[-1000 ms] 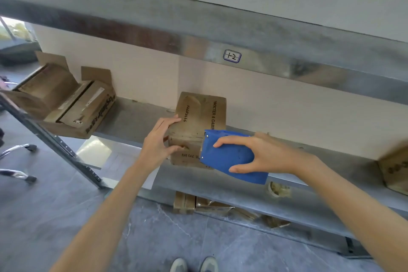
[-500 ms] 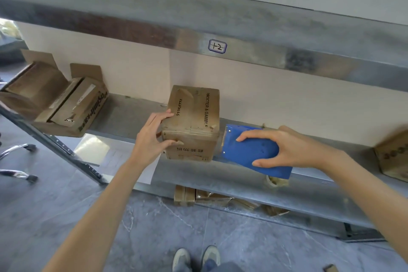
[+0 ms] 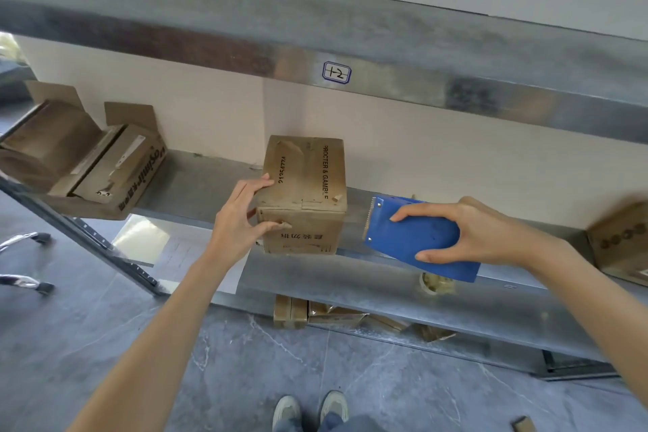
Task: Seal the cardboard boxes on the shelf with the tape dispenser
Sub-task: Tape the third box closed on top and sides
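The right box [image 3: 620, 245] is blurred and cut by the picture's edge; the left box [image 3: 87, 165] is cut too. The right hand [image 3: 480, 235] covers the back of the dispenser [image 3: 403, 242], and a tape roll [image 3: 434, 283] shows only partly below it, in it or not I cannot tell. The left hand [image 3: 238, 217] hides a corner of the middle box [image 3: 308, 179], and the shelf [image 3: 350, 275] hides most of the cartons [image 3: 291, 312] below.

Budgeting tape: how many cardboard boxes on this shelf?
3: open box at left end, middle box held by left hand, cut-off box at right edge. More may sit out of frame.
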`<state>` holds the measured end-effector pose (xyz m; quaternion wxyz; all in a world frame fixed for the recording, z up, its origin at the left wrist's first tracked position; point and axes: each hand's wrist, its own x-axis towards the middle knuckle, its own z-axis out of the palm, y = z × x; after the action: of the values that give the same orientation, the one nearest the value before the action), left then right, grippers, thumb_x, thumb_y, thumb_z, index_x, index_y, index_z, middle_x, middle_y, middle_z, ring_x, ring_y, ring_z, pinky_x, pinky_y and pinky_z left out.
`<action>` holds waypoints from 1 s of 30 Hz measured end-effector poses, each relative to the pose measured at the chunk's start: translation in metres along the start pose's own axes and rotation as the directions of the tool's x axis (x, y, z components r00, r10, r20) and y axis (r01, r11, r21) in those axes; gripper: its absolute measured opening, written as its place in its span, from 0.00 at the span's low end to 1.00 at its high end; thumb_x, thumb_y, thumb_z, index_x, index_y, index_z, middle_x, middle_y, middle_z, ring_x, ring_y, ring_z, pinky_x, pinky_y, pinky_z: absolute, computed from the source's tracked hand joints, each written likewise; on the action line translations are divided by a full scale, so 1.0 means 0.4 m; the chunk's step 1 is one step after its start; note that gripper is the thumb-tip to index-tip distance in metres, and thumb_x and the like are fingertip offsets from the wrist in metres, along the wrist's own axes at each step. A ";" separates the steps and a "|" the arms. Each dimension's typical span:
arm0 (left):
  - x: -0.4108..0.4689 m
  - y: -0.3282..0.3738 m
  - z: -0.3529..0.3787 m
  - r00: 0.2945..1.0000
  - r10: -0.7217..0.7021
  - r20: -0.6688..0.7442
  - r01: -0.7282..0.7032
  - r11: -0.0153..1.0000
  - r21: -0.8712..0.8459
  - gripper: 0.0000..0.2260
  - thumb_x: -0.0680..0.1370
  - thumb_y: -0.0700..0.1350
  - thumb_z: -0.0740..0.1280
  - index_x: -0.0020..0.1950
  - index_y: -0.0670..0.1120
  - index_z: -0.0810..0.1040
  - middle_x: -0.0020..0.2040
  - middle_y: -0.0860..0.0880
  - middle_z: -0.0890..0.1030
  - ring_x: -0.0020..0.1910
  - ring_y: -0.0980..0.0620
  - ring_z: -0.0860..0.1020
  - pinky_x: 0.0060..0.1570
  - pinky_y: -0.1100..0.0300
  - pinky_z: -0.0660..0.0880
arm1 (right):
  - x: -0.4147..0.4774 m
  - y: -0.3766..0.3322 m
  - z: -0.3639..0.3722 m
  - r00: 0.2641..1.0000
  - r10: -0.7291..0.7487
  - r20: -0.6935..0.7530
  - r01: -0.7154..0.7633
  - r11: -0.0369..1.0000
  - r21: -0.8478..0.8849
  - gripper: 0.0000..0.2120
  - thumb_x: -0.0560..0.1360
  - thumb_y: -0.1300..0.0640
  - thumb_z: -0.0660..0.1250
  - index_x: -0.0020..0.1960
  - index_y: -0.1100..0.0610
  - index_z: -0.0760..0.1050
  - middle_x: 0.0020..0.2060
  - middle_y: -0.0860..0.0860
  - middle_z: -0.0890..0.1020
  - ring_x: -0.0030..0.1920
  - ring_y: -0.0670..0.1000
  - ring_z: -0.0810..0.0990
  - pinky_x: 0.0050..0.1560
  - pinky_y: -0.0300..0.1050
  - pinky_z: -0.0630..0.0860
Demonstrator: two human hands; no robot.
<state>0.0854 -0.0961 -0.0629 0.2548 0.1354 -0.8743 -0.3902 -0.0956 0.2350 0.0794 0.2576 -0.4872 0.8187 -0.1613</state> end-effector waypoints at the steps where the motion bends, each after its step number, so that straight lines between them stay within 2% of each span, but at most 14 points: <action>1: 0.001 0.000 -0.001 1.000 0.001 0.002 -0.001 1.000 0.002 0.34 0.68 0.44 0.80 0.67 0.60 0.69 0.65 0.70 0.68 0.66 0.67 0.69 0.60 0.63 0.74 | -0.006 0.005 -0.002 1.000 0.011 -0.005 -0.011 1.000 -0.008 0.24 0.73 0.43 0.73 0.63 0.26 0.69 0.44 0.49 0.83 0.37 0.55 0.79 0.41 0.55 0.79; 4: 0.002 -0.001 0.001 1.000 0.004 -0.005 -0.004 1.000 -0.015 0.33 0.68 0.44 0.80 0.68 0.58 0.70 0.64 0.68 0.68 0.65 0.68 0.69 0.60 0.69 0.73 | -0.014 0.014 0.005 1.000 0.021 -0.003 -0.021 0.999 -0.028 0.24 0.73 0.42 0.72 0.64 0.26 0.68 0.43 0.52 0.83 0.37 0.55 0.79 0.41 0.55 0.79; 6: 0.002 0.000 0.007 1.000 0.005 -0.003 -0.005 1.000 -0.023 0.33 0.67 0.44 0.80 0.68 0.56 0.71 0.64 0.67 0.69 0.64 0.69 0.69 0.59 0.74 0.71 | -0.002 0.016 0.010 0.999 0.029 -0.027 -0.030 0.997 -0.065 0.23 0.74 0.42 0.71 0.64 0.26 0.67 0.36 0.54 0.80 0.31 0.49 0.74 0.35 0.48 0.76; 7: 0.002 -0.001 0.008 1.000 0.004 -0.002 -0.004 1.000 -0.023 0.33 0.67 0.43 0.80 0.68 0.55 0.71 0.64 0.66 0.69 0.64 0.68 0.69 0.59 0.76 0.70 | 0.006 0.015 0.014 0.999 0.028 -0.037 -0.032 0.995 -0.092 0.22 0.75 0.42 0.70 0.64 0.26 0.66 0.32 0.54 0.78 0.30 0.47 0.72 0.31 0.44 0.71; 9: 0.003 -0.005 0.004 1.000 -0.006 0.005 0.006 1.000 -0.025 0.33 0.67 0.43 0.81 0.67 0.56 0.71 0.65 0.67 0.69 0.64 0.68 0.69 0.58 0.76 0.70 | 0.022 0.010 0.021 0.998 0.028 -0.049 -0.035 0.990 -0.134 0.22 0.75 0.43 0.69 0.64 0.27 0.66 0.28 0.50 0.75 0.30 0.44 0.71 0.30 0.39 0.64; 12: 0.007 -0.007 -0.001 1.000 -0.012 0.014 0.012 1.000 -0.025 0.33 0.67 0.43 0.81 0.67 0.59 0.71 0.64 0.70 0.68 0.65 0.68 0.69 0.57 0.77 0.70 | 0.035 0.003 0.025 0.998 0.041 -0.041 -0.047 0.986 -0.159 0.21 0.76 0.43 0.69 0.64 0.28 0.66 0.27 0.37 0.74 0.31 0.42 0.71 0.30 0.39 0.64; 15: 0.005 -0.009 0.000 1.000 -0.018 0.014 0.019 0.999 -0.043 0.33 0.67 0.43 0.81 0.67 0.59 0.71 0.65 0.70 0.69 0.66 0.65 0.70 0.58 0.71 0.73 | 0.052 -0.001 0.027 0.998 0.044 -0.054 -0.054 0.982 -0.183 0.22 0.76 0.44 0.69 0.65 0.28 0.66 0.25 0.46 0.72 0.30 0.44 0.71 0.31 0.40 0.66; 18: 0.006 -0.011 0.002 1.000 -0.014 0.015 0.015 0.998 -0.055 0.34 0.66 0.43 0.81 0.68 0.58 0.72 0.65 0.70 0.69 0.67 0.62 0.71 0.58 0.64 0.75 | 0.072 -0.003 0.036 0.997 0.043 -0.060 -0.055 0.974 -0.218 0.22 0.76 0.43 0.68 0.65 0.28 0.65 0.30 0.54 0.76 0.30 0.47 0.69 0.32 0.41 0.67; 23: 0.007 -0.015 0.003 1.000 -0.009 0.016 0.010 0.998 -0.069 0.34 0.66 0.43 0.81 0.68 0.57 0.72 0.66 0.67 0.70 0.67 0.59 0.71 0.61 0.58 0.77 | 0.103 -0.017 0.070 0.994 0.033 -0.106 -0.067 0.939 -0.337 0.23 0.76 0.41 0.66 0.68 0.30 0.62 0.33 0.53 0.79 0.31 0.49 0.72 0.29 0.36 0.64; 25: 0.007 -0.017 0.005 1.000 -0.014 0.017 0.016 0.997 -0.080 0.34 0.66 0.43 0.81 0.68 0.57 0.72 0.66 0.65 0.70 0.67 0.57 0.72 0.60 0.54 0.79 | 0.115 -0.031 0.098 0.988 0.024 -0.155 -0.088 0.905 -0.416 0.24 0.77 0.41 0.64 0.70 0.32 0.61 0.32 0.51 0.78 0.31 0.47 0.71 0.31 0.34 0.65; 27: 0.007 -0.018 0.004 1.000 -0.007 0.017 0.008 0.997 -0.076 0.34 0.66 0.43 0.81 0.68 0.57 0.72 0.66 0.65 0.70 0.67 0.57 0.72 0.59 0.51 0.79 | 0.124 -0.047 0.135 0.978 0.008 -0.208 -0.111 0.865 -0.489 0.25 0.78 0.41 0.62 0.73 0.34 0.58 0.30 0.50 0.74 0.29 0.46 0.70 0.33 0.42 0.72; 30: 0.006 -0.018 0.008 1.000 -0.001 0.001 0.001 0.997 -0.073 0.34 0.66 0.43 0.81 0.68 0.56 0.72 0.66 0.66 0.70 0.67 0.57 0.72 0.59 0.49 0.80 | 0.136 -0.053 0.177 0.966 -0.017 -0.260 -0.147 0.790 -0.596 0.26 0.80 0.41 0.60 0.76 0.38 0.58 0.28 0.49 0.68 0.29 0.51 0.72 0.29 0.45 0.70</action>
<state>0.0822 -0.1000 -0.0693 0.2588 0.1261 -0.8597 -0.4220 -0.0607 0.1759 0.0182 -0.0136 -0.4910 0.8690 0.0601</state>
